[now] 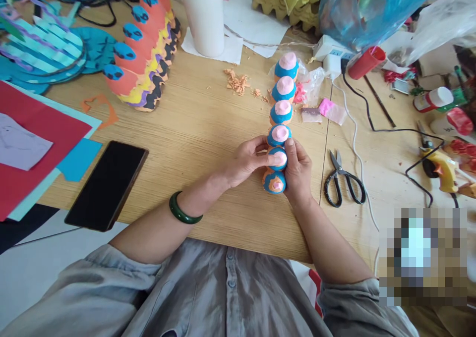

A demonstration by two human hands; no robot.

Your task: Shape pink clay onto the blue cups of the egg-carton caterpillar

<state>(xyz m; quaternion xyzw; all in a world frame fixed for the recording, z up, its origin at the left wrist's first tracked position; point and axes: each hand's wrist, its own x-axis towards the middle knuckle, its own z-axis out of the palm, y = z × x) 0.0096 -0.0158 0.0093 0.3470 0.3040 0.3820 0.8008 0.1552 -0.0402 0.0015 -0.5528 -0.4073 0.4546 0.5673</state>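
Observation:
A row of clay-covered bumps (281, 111), shaped like an egg-carton strip, runs away from me across the table. Most bumps are blue with a pink cap over an orange base; the nearest one has an orange patch with a small pink dab. My left hand (247, 159) grips the row from the left, its thumb on the pink cap of the second-nearest bump. On the opposite side, my right hand (298, 171) is closed around the edge, thumb up against the bumps. The fingers underneath are hidden.
Black-handled scissors (340, 181) lie open at right, near a white cable (357, 148). A phone (107, 186) is at left. Farther back stand an orange clay-covered piece (143, 54), a white bottle (206, 20) and orange crumbs (237, 82). A yellow glue gun (441, 168) sits far right.

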